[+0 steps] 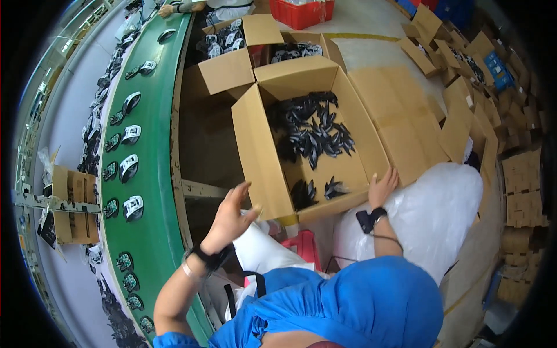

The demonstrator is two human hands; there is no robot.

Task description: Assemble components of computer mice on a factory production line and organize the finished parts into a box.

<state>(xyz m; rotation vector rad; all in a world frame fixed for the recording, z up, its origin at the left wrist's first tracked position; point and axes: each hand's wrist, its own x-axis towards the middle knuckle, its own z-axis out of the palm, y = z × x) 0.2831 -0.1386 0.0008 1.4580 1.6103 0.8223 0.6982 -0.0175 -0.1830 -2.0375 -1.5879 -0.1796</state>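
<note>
An open cardboard box (264,156) stands in front of me, its flaps folded outward. Inside it lie many small black curved pieces (313,136), mostly toward the far left, with a few in the near corner. My right hand (383,188) grips the box's near right rim, thumb on the inner side and fingers over the edge. Close to the near end of the left flap, my left hand (231,219) hangs in the air with its fingers apart and nothing in it. Both wrists wear dark bands.
Left runs a green conveyor belt (154,232) bearing black-and-white shells (133,207) and small circuit boards (111,207). Farther off are filled cartons (226,66), a red bin (301,14) and another person's hand (166,10). A plastic bag (441,197) bulges at right, near stacked cardboard (522,185).
</note>
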